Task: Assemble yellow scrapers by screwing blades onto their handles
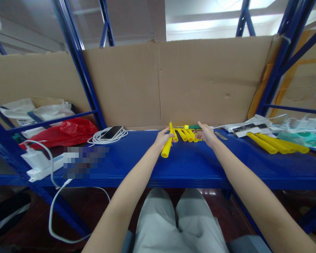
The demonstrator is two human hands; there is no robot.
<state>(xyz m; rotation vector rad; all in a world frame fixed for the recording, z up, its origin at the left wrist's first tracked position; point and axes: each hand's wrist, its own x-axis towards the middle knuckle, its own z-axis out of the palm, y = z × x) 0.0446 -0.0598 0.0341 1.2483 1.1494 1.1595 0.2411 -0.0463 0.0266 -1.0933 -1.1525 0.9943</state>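
Observation:
My left hand (164, 139) is closed around a yellow tube (166, 148), tilted with its wide open end toward me. A screwdriver (193, 127) with a green and yellow handle is gripped in my right hand (205, 135). Its thin shaft points left and reaches the upper part of the held tube; whether the tip touches or enters it I cannot tell. Several more yellow tubes (183, 136) lie side by side on the blue shelf (137, 165) between and behind my hands.
At the right lies another group of yellow tubes (272, 143), near a green plastic bag (297, 138) and white papers. Leftward are a phone (113, 132) on a coiled white cable (94, 137), a red bag (76, 130) and a power strip (46, 170). Cardboard (200, 80) stands behind.

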